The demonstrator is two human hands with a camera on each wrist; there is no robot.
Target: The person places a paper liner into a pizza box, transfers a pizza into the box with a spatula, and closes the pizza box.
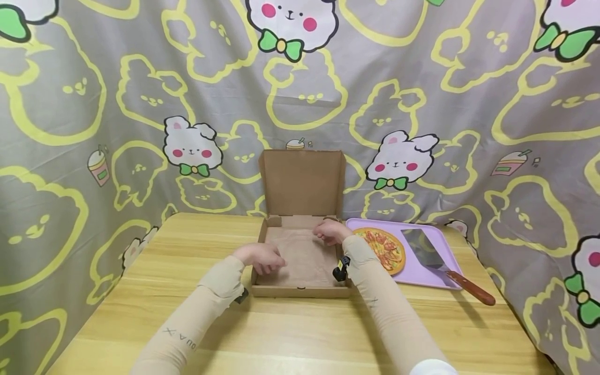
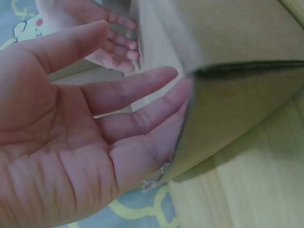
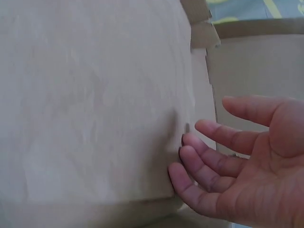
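An open cardboard pizza box (image 1: 302,291) stands on the table, its lid (image 1: 303,182) raised at the back. A sheet of brown paper (image 1: 304,255) lines its bottom. My left hand (image 1: 262,258) is over the box's left front part, fingers loosely bent and holding nothing. Toward the back right corner, my right hand (image 1: 330,232) is above the paper. In the right wrist view its relaxed fingertips (image 3: 180,175) are at the paper's edge; whether they touch it I cannot tell. The left wrist view shows the left fingers (image 2: 137,92) beside a box wall (image 2: 228,109).
Right of the box lies a purple tray (image 1: 422,278). A pizza (image 1: 386,250) and a metal pizza server (image 1: 424,250) with a wooden handle (image 1: 471,286) are on it; the handle juts past the tray's rim. A patterned curtain (image 1: 234,104) hangs around the wooden table (image 1: 290,333).
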